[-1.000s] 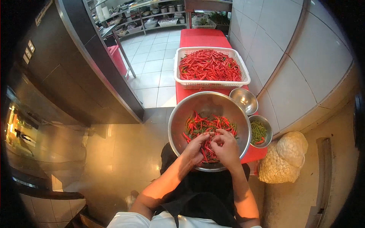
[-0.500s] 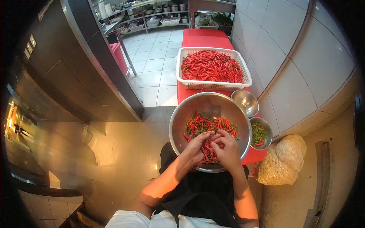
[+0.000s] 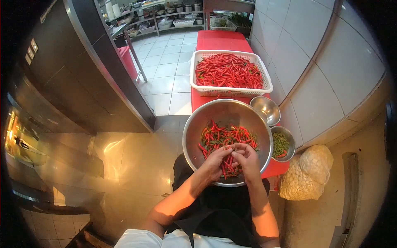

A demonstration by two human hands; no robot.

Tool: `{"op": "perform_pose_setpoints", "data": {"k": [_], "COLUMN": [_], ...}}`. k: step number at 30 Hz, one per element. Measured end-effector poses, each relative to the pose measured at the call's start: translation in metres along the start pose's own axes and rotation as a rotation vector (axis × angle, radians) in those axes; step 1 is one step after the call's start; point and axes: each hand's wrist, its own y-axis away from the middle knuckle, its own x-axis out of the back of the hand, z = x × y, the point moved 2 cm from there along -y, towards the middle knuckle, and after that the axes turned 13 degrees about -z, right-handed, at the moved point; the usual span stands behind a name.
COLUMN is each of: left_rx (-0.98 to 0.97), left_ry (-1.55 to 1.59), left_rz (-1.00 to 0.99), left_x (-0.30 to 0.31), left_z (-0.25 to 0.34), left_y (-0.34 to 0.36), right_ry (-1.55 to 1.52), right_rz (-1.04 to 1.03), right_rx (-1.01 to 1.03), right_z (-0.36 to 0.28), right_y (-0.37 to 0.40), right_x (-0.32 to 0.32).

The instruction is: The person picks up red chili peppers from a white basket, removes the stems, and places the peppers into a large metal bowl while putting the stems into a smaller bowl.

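A large steel mixing bowl (image 3: 193,128) rests near my lap, holding a heap of red chili peppers (image 3: 213,134) with green stems. Over it, my left hand (image 3: 217,160) and my right hand (image 3: 247,159) meet at the fingertips. Both pinch what looks like one small chili pepper, mostly hidden by the fingers. Right of the big bowl stands a small steel bowl (image 3: 292,153) of green stems, with a little red and orange at its near side. Behind it is another small steel bowl (image 3: 266,110) with a shiny inside.
A white plastic basket (image 3: 231,90) piled with red chilies stands on the red bench (image 3: 223,39) beyond the big bowl. On the floor at right leans a bulging bag of pale pieces (image 3: 306,175). A tiled wall (image 3: 314,78) runs along the right; shelves (image 3: 173,18) hold containers at the back.
My fingertips have drawn together and lifted slightly from the chilies, with the right fingers curled more. The whole view has shifted a little; bowls and basket stay in place.
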Motion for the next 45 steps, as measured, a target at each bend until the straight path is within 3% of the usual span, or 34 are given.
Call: {"op": "perform_pose_setpoints", "data": {"k": [5, 9, 12, 18, 27, 30, 33, 39, 45], "left_rx": [0.056, 0.099, 0.127, 0.133, 0.086, 0.082, 0.079, 0.016, -0.024], "left_ry": [-0.061, -0.114, -0.126, -0.201, -0.318, -0.314, -0.293, -0.392, -0.49], "left_rz": [-0.104, -0.034, -0.062, 0.036, 0.091, 0.049, 0.021, 0.087, 0.135], "left_x": [-0.015, -0.019, -0.014, -0.009, -0.005, -0.011, -0.015, -0.013, -0.012], "left_z": [0.012, 0.015, 0.013, 0.008, 0.007, 0.011, 0.016, 0.013, 0.011], "left_y": [0.007, 0.006, 0.005, 0.005, 0.004, 0.006, 0.007, 0.005, 0.004], "right_ry": [-0.041, 0.172, 0.12, 0.134, 0.245, -0.256, -0.311, 0.196, 0.302], "right_rz": [0.03, -0.026, -0.104, 0.042, -0.025, -0.201, -0.136, -0.031, 0.022], "right_rx": [-0.007, -0.102, -0.067, -0.02, 0.036, -0.135, -0.071, -0.026, 0.052], "right_z": [-0.004, -0.033, -0.017, -0.028, -0.013, -0.016, -0.016, -0.033, -0.024], "right_y": [-0.006, 0.001, -0.004, 0.001, -0.003, -0.001, 0.001, 0.01, 0.007], "right_x": [0.016, 0.013, 0.023, 0.018, 0.021, 0.029, 0.032, 0.017, 0.02]}}
